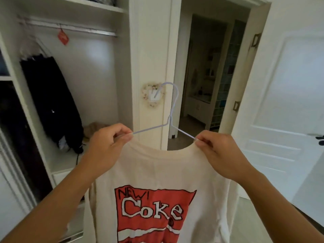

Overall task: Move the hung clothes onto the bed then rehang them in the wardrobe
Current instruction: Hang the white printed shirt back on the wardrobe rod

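your left hand (107, 142) and right hand (214, 151) each pinch the t-shirt (157, 172) collar and hanger (171, 111), right of the wardrobe (98, 67).

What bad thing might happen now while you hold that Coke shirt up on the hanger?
Both the left hand and right hand only pinch the T-shirt at the collar, so it might slip off the wire hanger. The rail is high, so the hook may miss.

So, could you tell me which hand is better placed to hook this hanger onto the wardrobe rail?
Probably the left hand: it grips the hanger and shirt on the side nearer the rail, up to the left. The right hand would reach across.
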`<state>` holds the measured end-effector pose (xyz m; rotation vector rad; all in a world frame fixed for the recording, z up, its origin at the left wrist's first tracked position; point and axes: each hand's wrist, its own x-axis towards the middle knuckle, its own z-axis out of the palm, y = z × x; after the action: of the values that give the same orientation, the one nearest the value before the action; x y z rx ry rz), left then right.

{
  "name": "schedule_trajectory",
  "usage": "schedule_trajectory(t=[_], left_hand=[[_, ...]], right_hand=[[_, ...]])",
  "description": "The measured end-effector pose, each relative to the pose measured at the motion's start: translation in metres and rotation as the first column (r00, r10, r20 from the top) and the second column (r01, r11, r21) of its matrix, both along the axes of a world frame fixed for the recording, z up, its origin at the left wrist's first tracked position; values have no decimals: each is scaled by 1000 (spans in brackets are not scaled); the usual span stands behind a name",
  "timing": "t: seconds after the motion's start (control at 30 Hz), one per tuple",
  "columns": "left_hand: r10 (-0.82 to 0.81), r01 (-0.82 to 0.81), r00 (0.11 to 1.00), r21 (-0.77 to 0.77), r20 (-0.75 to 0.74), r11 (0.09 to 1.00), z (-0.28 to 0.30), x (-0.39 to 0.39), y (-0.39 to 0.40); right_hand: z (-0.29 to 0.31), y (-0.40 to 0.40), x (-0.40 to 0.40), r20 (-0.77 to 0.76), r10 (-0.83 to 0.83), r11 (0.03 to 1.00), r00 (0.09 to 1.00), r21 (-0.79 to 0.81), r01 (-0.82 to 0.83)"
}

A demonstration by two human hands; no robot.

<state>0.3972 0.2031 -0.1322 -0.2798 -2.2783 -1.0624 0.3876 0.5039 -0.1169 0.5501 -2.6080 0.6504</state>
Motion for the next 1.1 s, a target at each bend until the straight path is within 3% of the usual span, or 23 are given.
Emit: schedule_trajectory(t=[0.4,0.77,1.1], left_hand=[[204,-200,978,-88,38,976,-2,-76,-149],[280,-265,959,-230,36,936,32,-182,-293],[358,-337,931,-227,62,914,49,-254,-350]], right_hand=[[19,-151,-96,5,227,973,974,53,-227],[52,-307,-177,8,317,944,949,-96,-314],[83,-398,-279,89,306,910,948,-321,-264]])
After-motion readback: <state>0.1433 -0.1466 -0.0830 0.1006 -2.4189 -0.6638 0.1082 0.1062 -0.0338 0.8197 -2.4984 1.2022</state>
